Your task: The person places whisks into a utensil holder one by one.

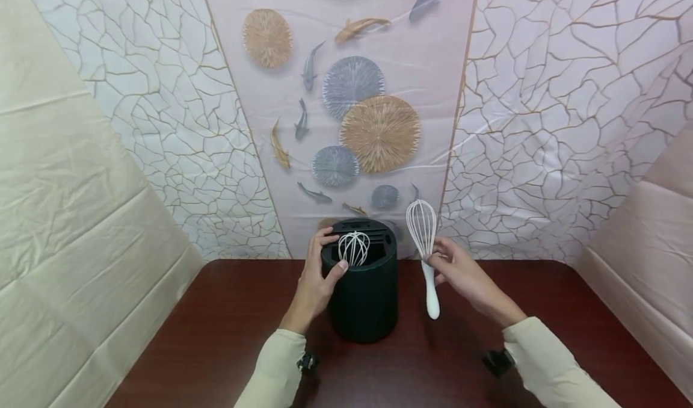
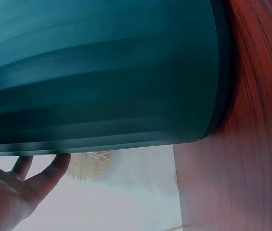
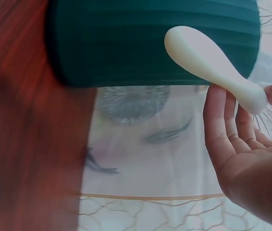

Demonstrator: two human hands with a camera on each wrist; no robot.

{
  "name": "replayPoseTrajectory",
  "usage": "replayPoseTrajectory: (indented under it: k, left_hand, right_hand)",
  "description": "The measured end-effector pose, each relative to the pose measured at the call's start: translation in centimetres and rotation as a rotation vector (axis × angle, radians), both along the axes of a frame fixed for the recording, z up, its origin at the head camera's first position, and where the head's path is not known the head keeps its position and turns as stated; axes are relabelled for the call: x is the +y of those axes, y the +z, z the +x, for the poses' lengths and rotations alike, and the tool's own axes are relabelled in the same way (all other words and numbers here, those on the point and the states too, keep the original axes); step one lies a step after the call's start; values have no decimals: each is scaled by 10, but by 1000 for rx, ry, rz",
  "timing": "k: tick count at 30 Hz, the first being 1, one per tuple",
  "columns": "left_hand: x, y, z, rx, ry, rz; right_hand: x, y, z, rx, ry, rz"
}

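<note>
A dark green utensil holder [image 1: 364, 312] stands upright on the table, its slotted black top facing up. My left hand [image 1: 315, 275] grips its upper left side, thumb at the front rim and fingers toward the back. A whisk with white wires [image 1: 354, 247] pokes out of the holder's opening; its lower part is hidden inside. To the right of the holder, my right hand [image 1: 460, 272] pinches a second whisk [image 1: 431, 290] where handle meets wires. This one is held wires up, and in the right wrist view its white handle [image 3: 198, 53] overlaps the holder [image 3: 126, 43].
The dark red wooden table [image 1: 216, 330] ends just behind the holder. A patterned cloth backdrop [image 1: 346, 125] with fish and round motifs hangs behind it. Pale cloth panels [image 1: 70, 245] line both sides.
</note>
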State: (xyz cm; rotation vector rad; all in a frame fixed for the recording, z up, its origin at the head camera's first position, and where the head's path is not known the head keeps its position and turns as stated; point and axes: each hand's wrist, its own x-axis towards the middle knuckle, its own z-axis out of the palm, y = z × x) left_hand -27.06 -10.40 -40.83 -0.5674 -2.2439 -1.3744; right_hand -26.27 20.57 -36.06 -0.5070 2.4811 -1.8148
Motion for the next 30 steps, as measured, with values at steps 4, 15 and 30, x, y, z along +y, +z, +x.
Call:
replayPoseTrajectory:
  k: [4,15,30]
  left_hand:
    - [-1,2,0,2,-2,3]
    - [-1,2,1,9,-17,18]
    - [0,0,0,-9,-14,19]
  right_hand:
    - [-5,15,5,36,-46,16]
    - [-18,57,12,144,-117,-18]
    - [-39,90,11,248,-107,-83]
